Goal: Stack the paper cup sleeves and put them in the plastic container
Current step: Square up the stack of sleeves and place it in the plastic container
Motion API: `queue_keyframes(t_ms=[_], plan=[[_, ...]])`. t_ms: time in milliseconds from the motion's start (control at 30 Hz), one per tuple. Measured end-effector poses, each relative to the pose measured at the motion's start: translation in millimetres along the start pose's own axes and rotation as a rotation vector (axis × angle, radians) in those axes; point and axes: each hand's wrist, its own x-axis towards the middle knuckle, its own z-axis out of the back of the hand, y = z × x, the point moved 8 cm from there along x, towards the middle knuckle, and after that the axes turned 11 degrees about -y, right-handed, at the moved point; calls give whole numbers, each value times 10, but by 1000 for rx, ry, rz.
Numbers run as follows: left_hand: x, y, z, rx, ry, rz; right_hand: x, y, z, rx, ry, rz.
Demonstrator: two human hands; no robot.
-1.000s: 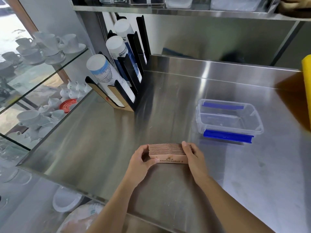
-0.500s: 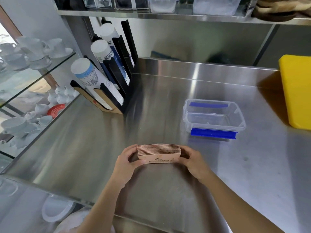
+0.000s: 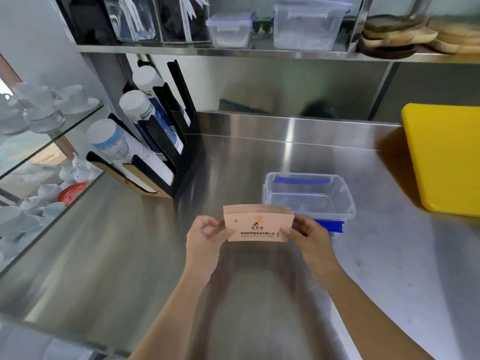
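A stack of several flat, pale-brown paper cup sleeves [image 3: 258, 224] is held upright above the steel counter, printed face toward me. My left hand [image 3: 206, 236] pinches its left end and my right hand [image 3: 310, 237] grips its right end. Just behind and to the right of the stack stands the clear plastic container [image 3: 345, 201] with blue clips, lid off and nothing inside. The stack's right edge overlaps the container's near left corner in view.
A black cup dispenser rack [image 3: 155, 152] with paper cups stands at the back left. A yellow board [image 3: 446, 159] leans at the right. The overhead shelf [image 3: 233, 49] carries boxes. Glass shelves with white crockery [image 3: 39, 113] lie beyond the counter's left edge.
Both hands have lifted the stack off the counter and tilted it so its printed face shows. It is now nearer the container.
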Motion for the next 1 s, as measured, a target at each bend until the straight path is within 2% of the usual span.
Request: queue_keyframes(t_ms=[167, 367, 533, 767, 1000], plan=[[22, -322, -585, 91, -37, -44, 288, 296, 330, 83, -124, -28], [169, -393, -1255, 278, 24, -65, 701, 534, 689, -39, -206, -52], [339, -285, -1607, 449, 74, -46, 1059, 441, 820, -185, -246, -148], [426, -91, -1914, 714, 156, 81, 1387, 211, 789, -368, -205, -270], [493, 89, -2050, 904, 217, 126, 1548, -26, 750, -467, -191, -360]])
